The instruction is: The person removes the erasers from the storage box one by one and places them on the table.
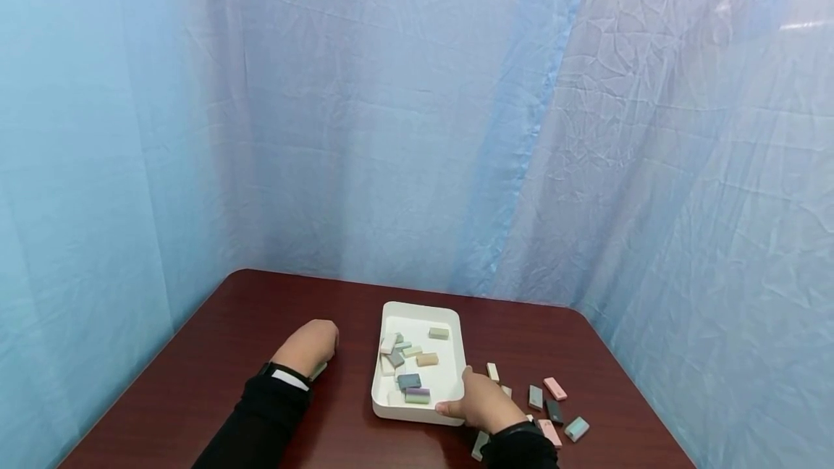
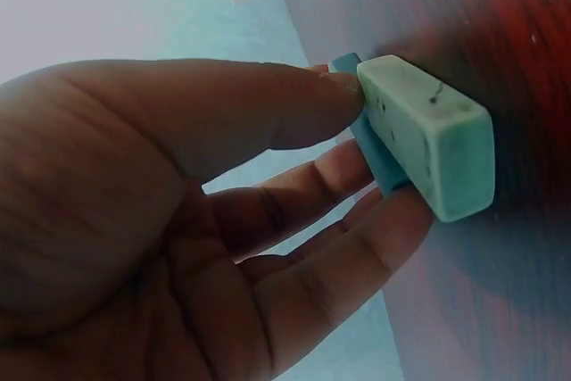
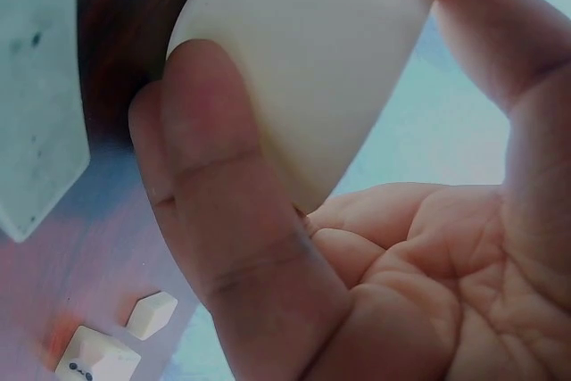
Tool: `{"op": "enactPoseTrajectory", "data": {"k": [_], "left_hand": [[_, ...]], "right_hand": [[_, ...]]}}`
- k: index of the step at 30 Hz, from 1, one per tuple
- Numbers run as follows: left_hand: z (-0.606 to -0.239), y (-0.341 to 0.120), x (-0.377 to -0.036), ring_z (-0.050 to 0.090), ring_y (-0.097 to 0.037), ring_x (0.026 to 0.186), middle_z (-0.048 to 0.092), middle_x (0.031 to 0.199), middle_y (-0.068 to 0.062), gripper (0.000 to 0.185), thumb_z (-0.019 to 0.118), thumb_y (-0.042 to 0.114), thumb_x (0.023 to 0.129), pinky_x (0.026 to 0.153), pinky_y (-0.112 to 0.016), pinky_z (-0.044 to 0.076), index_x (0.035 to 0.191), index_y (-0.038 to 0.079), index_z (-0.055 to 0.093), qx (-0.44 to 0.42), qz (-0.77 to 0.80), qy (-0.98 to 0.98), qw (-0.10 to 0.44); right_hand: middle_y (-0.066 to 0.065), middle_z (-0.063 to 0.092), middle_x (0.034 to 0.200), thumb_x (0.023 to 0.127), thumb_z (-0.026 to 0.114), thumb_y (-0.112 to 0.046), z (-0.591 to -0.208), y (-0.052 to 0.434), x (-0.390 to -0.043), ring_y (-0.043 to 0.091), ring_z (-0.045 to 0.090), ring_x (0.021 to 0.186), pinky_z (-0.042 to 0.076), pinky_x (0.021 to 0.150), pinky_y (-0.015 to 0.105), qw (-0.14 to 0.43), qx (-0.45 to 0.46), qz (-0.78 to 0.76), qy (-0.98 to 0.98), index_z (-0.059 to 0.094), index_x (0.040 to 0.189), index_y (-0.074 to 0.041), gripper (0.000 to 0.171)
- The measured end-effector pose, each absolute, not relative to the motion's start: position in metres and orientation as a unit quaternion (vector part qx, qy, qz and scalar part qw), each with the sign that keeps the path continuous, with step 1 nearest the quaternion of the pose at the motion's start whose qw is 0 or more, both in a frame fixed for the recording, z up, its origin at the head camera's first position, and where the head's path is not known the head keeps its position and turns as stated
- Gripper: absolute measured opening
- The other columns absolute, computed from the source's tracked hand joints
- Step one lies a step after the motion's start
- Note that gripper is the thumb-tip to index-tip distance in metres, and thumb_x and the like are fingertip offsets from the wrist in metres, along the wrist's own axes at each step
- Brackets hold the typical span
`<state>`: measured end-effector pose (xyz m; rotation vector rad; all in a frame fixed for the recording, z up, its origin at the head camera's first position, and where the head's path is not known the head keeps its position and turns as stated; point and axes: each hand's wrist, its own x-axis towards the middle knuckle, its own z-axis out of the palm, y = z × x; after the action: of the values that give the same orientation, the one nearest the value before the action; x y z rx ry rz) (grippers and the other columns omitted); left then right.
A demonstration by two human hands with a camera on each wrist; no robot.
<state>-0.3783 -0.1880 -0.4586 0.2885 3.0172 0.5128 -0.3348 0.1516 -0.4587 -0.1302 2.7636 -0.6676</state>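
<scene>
Left wrist: my left hand (image 2: 192, 229) pinches two blocks (image 2: 430, 131); tray (image 1: 420, 318) lies rightward, long axis pointing away, right hand (image 1: 485, 402) clamping its corner.

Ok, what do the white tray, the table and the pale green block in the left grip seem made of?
White tray: probably plastic, smooth and satin; rounded corners look moulded.
Table: wood or wood-look laminate, faint sheen; reddish-brown with streaky grain.
Pale green block: possibly eraser rubber, fairly matte, softly rounded edges; could be plastic.
</scene>
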Motion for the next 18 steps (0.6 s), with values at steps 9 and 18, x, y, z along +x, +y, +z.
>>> {"op": "enactPoseTrajectory", "data": {"k": [9, 18], "left_hand": [[-0.4579, -0.1867, -0.3778, 0.051, -0.017, 0.068, 0.065, 0.077, -0.007, 0.029, 0.066, -0.007, 0.097, 0.07, -0.033, 0.042, 0.073, 0.01, 0.068, 0.085, 0.15, 0.984, 0.031], [-0.4564, -0.1855, -0.3779, 0.057, -0.018, 0.071, 0.069, 0.081, -0.008, 0.025, 0.069, -0.005, 0.097, 0.071, -0.034, 0.045, 0.075, 0.009, 0.07, 0.083, 0.141, 0.986, 0.022]], "right_hand": [[0.037, 0.056, 0.146, 0.087, 0.088, -0.044, -0.4566, 0.1503, -0.3337, 0.051, 0.058, 0.134, 0.048, 0.107, 0.064, 0.15, -0.043, -0.228, 0.961, 0.043, 0.152, 0.016, 0.099], [0.037, 0.057, 0.146, 0.087, 0.088, -0.045, -0.459, 0.1516, -0.3349, 0.05, 0.059, 0.133, 0.049, 0.106, 0.063, 0.142, -0.047, -0.224, 0.963, 0.043, 0.152, 0.016, 0.1]]}}
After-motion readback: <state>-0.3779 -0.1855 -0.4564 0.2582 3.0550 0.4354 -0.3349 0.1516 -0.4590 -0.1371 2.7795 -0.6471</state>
